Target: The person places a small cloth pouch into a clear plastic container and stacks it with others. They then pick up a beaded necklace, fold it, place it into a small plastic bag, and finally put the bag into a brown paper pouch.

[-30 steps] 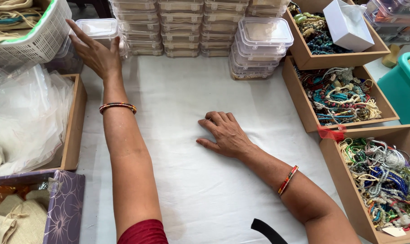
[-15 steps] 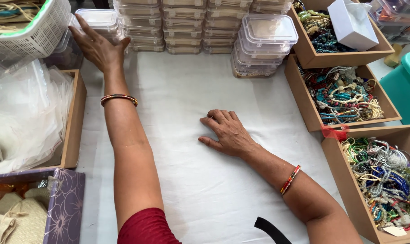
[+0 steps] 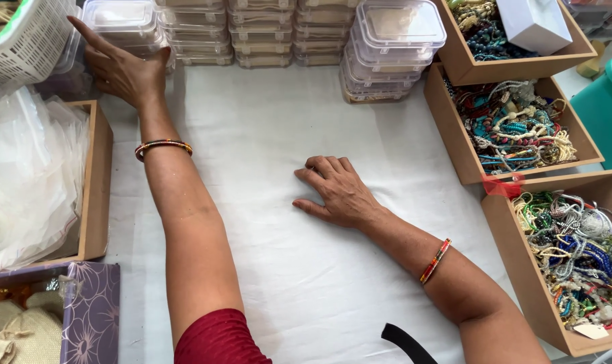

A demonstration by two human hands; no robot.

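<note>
My left hand (image 3: 120, 64) reaches to the far left and its fingers wrap the near side of a stack of clear plastic lidded boxes (image 3: 120, 20), beside a white lattice basket (image 3: 23, 40). A striped bangle sits on that wrist. Whether the hand grips a box or only touches the stack is unclear. My right hand (image 3: 336, 192) lies flat, palm down, on the white cloth (image 3: 265, 135) in the middle of the table, holding nothing. It wears a similar bangle further up the forearm.
More clear box stacks (image 3: 387, 47) line the back. Three wooden trays of beaded jewellery (image 3: 515, 131) run down the right. A wooden tray of clear plastic bags (image 3: 29, 175) and a purple floral box (image 3: 90, 313) with cloth pouches are at left. A teal bin (image 3: 609, 108) stands far right.
My left hand has slid a little further left along the box stack, towards the basket. The view has shifted slightly. My right hand stays flat on the cloth.
</note>
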